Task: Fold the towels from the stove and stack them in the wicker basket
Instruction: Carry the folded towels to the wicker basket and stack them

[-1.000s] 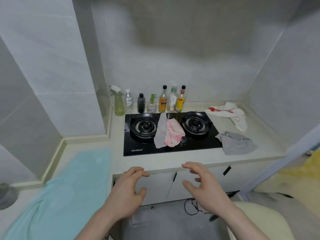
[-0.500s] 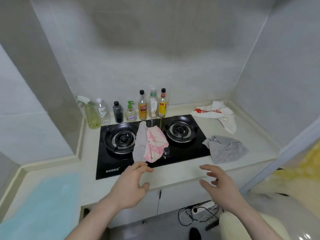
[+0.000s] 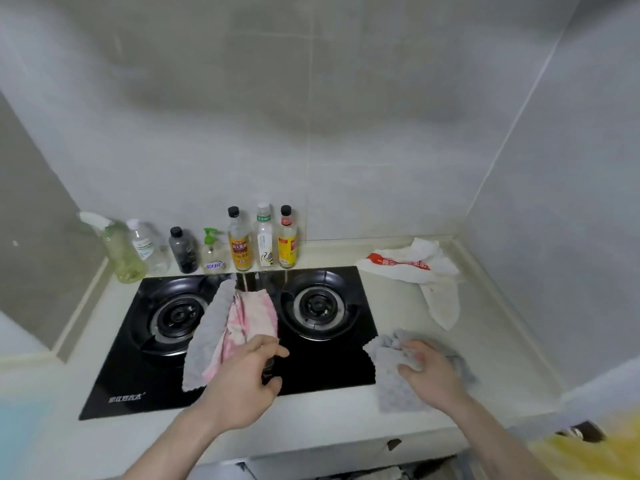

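Observation:
A black two-burner stove is set into the counter. Between its burners lie a grey towel and a pink-and-white towel, overlapping. My left hand hovers over their near end with fingers curved, above the stove knob; I cannot see it holding cloth. A second grey towel lies crumpled at the stove's right edge, and my right hand grips it from above. A white towel with red print lies at the back right. No wicker basket is in view.
Several bottles and a spray bottle line the wall behind the stove. Tiled walls close in the left and right sides. A light blue cloth shows at the left edge, something yellow at the lower right.
Both hands have reached forward from the counter edge onto the stove. My right hand has closed on the grey towel at the right; my left hand has come over the pink and grey towels.

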`<action>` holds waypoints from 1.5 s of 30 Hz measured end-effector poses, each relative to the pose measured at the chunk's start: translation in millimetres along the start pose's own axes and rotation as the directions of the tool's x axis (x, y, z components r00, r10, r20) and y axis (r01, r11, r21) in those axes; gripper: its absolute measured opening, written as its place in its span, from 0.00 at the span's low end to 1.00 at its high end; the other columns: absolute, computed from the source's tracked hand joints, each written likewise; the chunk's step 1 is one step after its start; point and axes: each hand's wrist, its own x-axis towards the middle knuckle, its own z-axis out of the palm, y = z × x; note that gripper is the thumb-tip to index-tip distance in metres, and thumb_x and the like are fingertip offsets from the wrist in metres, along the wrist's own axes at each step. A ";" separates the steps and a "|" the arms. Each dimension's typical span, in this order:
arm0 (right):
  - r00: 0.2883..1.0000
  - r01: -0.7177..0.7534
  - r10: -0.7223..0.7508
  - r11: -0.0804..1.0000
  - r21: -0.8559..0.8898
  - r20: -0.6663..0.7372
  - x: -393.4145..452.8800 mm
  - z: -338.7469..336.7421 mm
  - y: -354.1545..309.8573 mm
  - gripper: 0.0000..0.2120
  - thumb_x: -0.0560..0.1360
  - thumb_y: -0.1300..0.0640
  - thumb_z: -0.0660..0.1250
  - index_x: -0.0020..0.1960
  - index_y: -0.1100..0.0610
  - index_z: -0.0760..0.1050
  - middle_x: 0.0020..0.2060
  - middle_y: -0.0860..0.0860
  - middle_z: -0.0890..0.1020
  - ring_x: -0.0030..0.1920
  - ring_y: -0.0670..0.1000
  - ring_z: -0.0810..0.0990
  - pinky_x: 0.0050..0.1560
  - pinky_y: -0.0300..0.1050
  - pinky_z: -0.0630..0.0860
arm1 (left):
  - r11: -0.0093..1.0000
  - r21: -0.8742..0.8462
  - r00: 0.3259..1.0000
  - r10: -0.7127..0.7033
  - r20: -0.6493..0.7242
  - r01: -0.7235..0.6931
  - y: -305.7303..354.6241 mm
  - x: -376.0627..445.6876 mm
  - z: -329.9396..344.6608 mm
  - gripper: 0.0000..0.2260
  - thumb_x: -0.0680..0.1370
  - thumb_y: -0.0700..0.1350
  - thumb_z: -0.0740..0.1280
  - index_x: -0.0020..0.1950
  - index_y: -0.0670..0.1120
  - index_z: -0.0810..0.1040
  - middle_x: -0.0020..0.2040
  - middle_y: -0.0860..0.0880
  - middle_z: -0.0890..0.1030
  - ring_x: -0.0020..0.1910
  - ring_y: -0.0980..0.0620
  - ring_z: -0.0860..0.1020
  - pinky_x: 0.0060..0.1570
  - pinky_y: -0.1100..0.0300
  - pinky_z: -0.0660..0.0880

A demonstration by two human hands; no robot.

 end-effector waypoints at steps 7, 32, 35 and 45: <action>0.971 -0.228 0.236 0.962 -0.150 0.038 108.4 -10.0 101.4 0.30 0.75 0.45 0.64 0.76 0.51 0.70 0.76 0.52 0.69 0.76 0.53 0.67 0.74 0.49 0.67 | 0.990 0.135 0.996 -0.043 0.077 0.032 33.1 59.5 18.2 0.21 0.77 0.50 0.66 0.71 0.57 0.73 0.71 0.61 0.67 0.67 0.55 0.71 0.65 0.63 0.68; 0.930 -0.308 0.358 0.886 -0.347 0.086 223.4 -23.5 153.1 0.24 0.76 0.53 0.66 0.68 0.65 0.74 0.68 0.59 0.77 0.67 0.57 0.78 0.63 0.44 0.75 | 0.979 0.147 0.988 -0.148 0.054 0.138 38.3 94.2 37.1 0.20 0.76 0.53 0.64 0.69 0.60 0.72 0.67 0.66 0.68 0.65 0.61 0.71 0.64 0.68 0.67; 0.953 -0.298 0.303 0.941 -0.161 0.002 224.4 -35.0 138.8 0.17 0.78 0.60 0.67 0.66 0.62 0.78 0.66 0.60 0.80 0.66 0.58 0.79 0.63 0.45 0.74 | 0.983 0.127 0.989 -0.140 0.052 0.132 42.8 95.2 32.3 0.20 0.76 0.52 0.65 0.69 0.60 0.73 0.66 0.66 0.69 0.65 0.61 0.71 0.64 0.68 0.67; 0.817 0.349 -0.148 0.897 0.273 -0.557 178.5 -175.4 -27.4 0.07 0.77 0.65 0.68 0.48 0.55 0.81 0.34 0.54 0.81 0.31 0.40 0.75 0.35 0.25 0.69 | 0.997 0.066 0.999 0.030 -0.033 -0.028 87.5 128.5 8.2 0.19 0.75 0.48 0.68 0.67 0.56 0.77 0.65 0.63 0.72 0.64 0.61 0.74 0.66 0.68 0.69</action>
